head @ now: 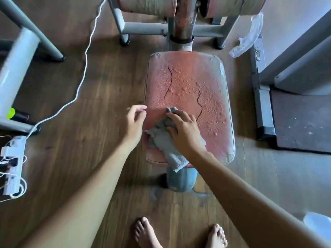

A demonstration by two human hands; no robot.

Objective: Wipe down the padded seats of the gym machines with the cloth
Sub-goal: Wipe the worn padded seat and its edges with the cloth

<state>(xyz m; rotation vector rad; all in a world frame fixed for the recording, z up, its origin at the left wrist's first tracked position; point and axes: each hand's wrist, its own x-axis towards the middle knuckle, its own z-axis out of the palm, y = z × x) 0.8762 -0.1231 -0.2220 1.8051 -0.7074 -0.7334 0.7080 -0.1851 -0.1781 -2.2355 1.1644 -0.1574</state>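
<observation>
My left hand point(136, 119) hovers at the left edge of the red seat point(188, 83), fingers loosely curled and holding nothing. Just beside it the grey cloth point(161, 140) lies bunched on the seat's near left part, one end hanging off the front. My right hand point(184, 133) presses it down with fingers spread. I judge the wiping barely begun: water drops cover the middle, far end and right side, all left to do.

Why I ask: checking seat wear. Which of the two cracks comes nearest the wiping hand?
The right crack: its lower end reaches the right hand on the cloth. The left crack stops further up.
</observation>
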